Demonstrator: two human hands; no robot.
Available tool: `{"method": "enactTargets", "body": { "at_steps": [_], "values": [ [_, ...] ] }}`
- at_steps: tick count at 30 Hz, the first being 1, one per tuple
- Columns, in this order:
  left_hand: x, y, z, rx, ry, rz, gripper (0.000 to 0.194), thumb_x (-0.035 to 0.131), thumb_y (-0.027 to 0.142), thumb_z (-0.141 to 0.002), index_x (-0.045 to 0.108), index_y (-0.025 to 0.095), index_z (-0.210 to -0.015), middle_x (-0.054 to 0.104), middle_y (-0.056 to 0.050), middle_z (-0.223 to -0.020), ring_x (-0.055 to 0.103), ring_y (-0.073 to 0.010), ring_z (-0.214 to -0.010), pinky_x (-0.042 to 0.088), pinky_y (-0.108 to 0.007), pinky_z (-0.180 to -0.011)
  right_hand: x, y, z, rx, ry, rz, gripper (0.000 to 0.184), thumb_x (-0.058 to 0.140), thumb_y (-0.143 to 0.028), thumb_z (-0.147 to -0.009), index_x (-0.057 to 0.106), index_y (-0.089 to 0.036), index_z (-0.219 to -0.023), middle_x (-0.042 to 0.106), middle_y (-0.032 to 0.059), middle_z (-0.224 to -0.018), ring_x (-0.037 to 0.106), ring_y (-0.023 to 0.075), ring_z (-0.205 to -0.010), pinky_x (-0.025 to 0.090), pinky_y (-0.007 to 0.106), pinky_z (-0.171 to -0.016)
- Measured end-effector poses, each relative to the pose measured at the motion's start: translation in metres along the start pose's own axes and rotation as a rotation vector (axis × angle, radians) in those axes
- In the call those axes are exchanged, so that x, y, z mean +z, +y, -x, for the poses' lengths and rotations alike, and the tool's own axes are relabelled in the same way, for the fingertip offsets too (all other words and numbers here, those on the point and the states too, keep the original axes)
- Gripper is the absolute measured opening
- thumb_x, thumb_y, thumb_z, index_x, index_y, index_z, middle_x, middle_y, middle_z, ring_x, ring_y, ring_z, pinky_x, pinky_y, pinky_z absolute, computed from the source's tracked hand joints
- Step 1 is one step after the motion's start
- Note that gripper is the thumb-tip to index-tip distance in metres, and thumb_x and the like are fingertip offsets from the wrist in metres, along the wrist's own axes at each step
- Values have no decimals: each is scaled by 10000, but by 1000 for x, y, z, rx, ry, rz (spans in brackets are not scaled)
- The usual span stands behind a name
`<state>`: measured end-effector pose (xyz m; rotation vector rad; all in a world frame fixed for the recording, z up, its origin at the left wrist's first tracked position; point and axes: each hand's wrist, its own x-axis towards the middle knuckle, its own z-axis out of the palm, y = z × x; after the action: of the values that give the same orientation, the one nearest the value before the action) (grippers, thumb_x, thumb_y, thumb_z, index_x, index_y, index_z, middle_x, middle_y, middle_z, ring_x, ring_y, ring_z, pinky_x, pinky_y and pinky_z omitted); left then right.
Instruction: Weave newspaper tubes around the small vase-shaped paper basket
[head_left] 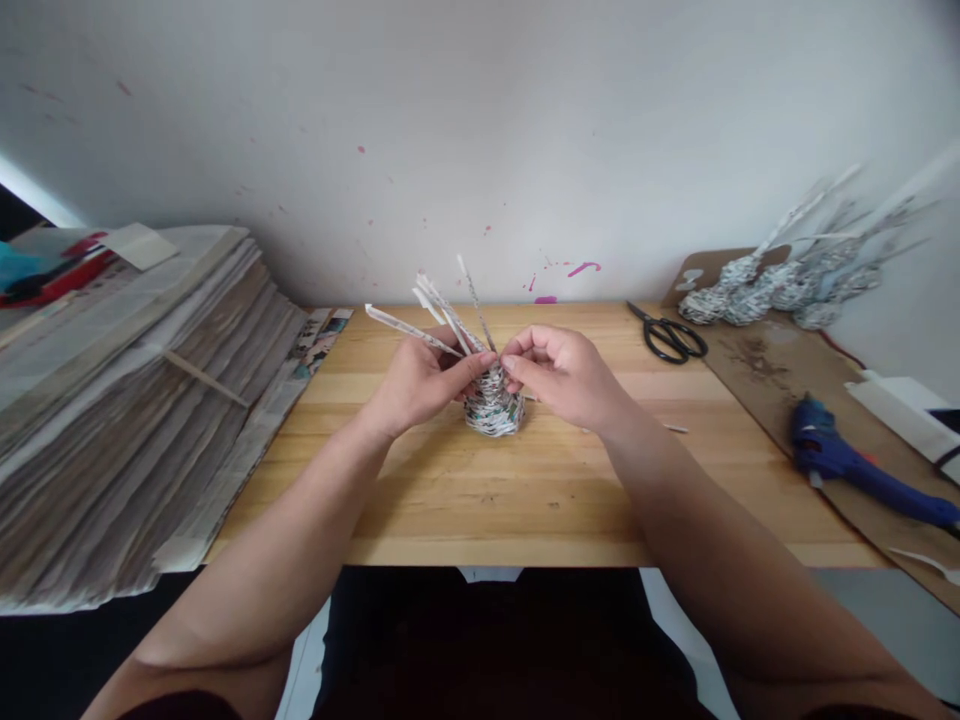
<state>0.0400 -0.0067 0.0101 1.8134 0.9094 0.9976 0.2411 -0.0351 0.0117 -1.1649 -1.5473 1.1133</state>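
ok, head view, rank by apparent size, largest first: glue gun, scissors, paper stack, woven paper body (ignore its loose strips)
1. Paper stack
2. Glue gun
3. Scissors and woven paper body: too close to rank; left hand and right hand partly cover the body.

Worktop: pale striped wood | left: tall paper stack | rear right: black scissors | right: brown cardboard sheet | centre-right: thin scrap
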Motion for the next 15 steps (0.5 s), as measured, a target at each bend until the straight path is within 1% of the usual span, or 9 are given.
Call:
{"method": "enactTargets", "body": {
  "at_steps": [4, 7, 8, 9, 10, 11, 13, 14, 15],
  "values": [
    [-1, 7, 3, -2, -2, -103, 355, 787, 480, -831, 729, 131, -857, 736, -52, -708, 628, -130, -553, 507, -222, -500, 5, 2, -1, 39, 9, 12, 54, 634, -202, -913, 611, -194, -864, 668, -25, -682, 669, 125, -613, 520, 255, -600],
    [-3, 14, 6, -68, 19, -217, 326, 773, 475, -825, 766, 152, -871, 760, -40, -724, 648, -146, -581, 505, -224, -519, 8, 1, -1, 89, -3, -4, 59, 629, -211, -935, 591, -205, -890, 656, -38, -679, 662, 126, -605, 510, 252, -592],
    [-4, 16, 6, -94, 35, -247, 312, 776, 468, -816, 774, 160, -865, 756, -28, -703, 648, -147, -578, 500, -221, -521, 8, 0, -1, 85, -24, 8, 57, 628, -219, -939, 592, -207, -895, 661, -35, -694, 667, 129, -623, 512, 255, -604],
    [-5, 17, 6, -128, 34, -274, 307, 788, 467, -802, 780, 167, -866, 745, -12, -674, 644, -146, -573, 492, -217, -520, 6, -2, 1, 49, -24, 56, 57, 629, -227, -936, 601, -208, -890, 671, -29, -714, 671, 131, -647, 515, 259, -626],
    [-6, 17, 6, -165, 30, -298, 312, 791, 474, -793, 785, 170, -865, 730, 1, -640, 641, -146, -562, 486, -215, -516, 2, -4, 4, -3, -2, 139, 59, 634, -241, -930, 613, -209, -885, 684, -22, -739, 671, 135, -672, 514, 265, -652],
    [-7, 17, 5, -184, 35, -334, 321, 790, 489, -786, 777, 169, -815, 711, 7, -604, 630, -143, -546, 481, -215, -515, -4, -6, 9, -53, 22, 234, 68, 638, -263, -925, 626, -210, -884, 701, -13, -770, 671, 141, -702, 517, 274, -682],
    [-8, 17, 5, -208, 45, -360, 350, 785, 513, -781, 770, 163, -794, 719, -2, -614, 644, -154, -562, 497, -226, -534, -24, -9, 28, -121, 72, 419, 100, 622, -299, -930, 660, -209, -906, 745, 17, -865, 688, 161, -786, 527, 296, -758],
    [-8, 16, 4, -209, 43, -354, 362, 782, 521, -783, 770, 161, -805, 734, -11, -639, 657, -161, -579, 507, -233, -548, -38, -9, 42, -119, 95, 508, 123, 608, -308, -935, 678, -207, -940, 766, 38, -931, 705, 178, -842, 534, 309, -794],
    [-8, 15, 4, -201, 37, -334, 368, 780, 524, -784, 773, 159, -825, 748, -21, -667, 669, -168, -595, 517, -240, -558, -56, -7, 59, -80, 179, 626, 144, 584, -289, -932, 693, -203, -970, 778, 63, -990, 718, 203, -908, 538, 329, -830]
  ]
}}
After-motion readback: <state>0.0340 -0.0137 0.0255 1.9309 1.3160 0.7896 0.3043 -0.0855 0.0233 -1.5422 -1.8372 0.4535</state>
